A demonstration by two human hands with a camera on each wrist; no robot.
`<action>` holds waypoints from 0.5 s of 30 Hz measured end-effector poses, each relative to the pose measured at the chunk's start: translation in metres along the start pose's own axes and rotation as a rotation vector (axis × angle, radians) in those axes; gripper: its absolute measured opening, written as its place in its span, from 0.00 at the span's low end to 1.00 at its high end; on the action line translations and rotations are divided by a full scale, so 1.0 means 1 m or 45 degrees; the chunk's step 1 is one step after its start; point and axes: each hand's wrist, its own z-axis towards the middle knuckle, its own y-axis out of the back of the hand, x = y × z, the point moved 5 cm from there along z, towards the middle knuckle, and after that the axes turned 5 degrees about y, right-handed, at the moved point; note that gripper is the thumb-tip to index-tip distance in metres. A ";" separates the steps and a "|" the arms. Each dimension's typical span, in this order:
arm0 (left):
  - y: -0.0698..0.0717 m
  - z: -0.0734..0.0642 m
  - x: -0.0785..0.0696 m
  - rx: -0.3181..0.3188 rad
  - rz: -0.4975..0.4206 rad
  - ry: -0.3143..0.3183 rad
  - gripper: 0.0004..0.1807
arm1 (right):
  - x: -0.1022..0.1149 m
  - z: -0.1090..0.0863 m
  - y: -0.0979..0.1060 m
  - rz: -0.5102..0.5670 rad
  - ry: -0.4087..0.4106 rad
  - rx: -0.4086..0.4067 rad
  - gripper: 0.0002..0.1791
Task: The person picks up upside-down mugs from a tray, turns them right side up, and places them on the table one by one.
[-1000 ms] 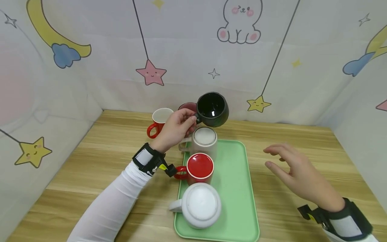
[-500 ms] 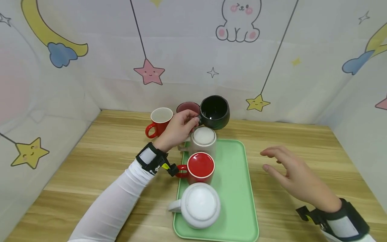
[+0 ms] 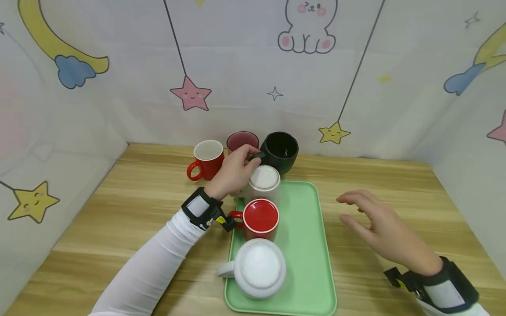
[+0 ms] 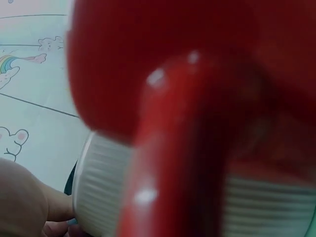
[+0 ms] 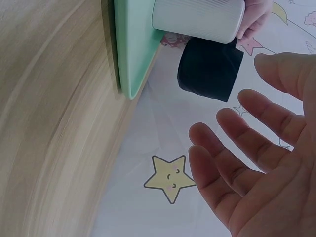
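Observation:
In the head view my left hand (image 3: 235,171) pinches the handle of a dark green-black mug (image 3: 280,153). The mug's mouth faces up, just behind the tray's far end. Right in front of it, an upside-down white ribbed mug (image 3: 264,182) overlaps its lower part. In the left wrist view a red mug (image 4: 108,64) fills most of the picture, and the dark mug is nearly hidden. My right hand (image 3: 389,232) hovers right of the tray with loosely bent fingers, holding nothing; in the right wrist view its fingers are spread apart.
A green tray (image 3: 304,245) bears the ribbed mug, an upside-down red mug (image 3: 261,217) and an upside-down white mug (image 3: 259,270), in a row along its left side. At the back left stand an upright red mug (image 3: 211,164) and a maroon mug (image 3: 242,139). A printed cloth backs the table.
The left hand has brought the dark mug lower, down behind the ribbed mug. More of the maroon mug shows now. The right hand stays nearly still.

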 end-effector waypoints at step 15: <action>-0.008 0.001 0.000 -0.034 0.007 -0.037 0.17 | 0.001 0.001 -0.001 0.017 0.000 0.013 0.21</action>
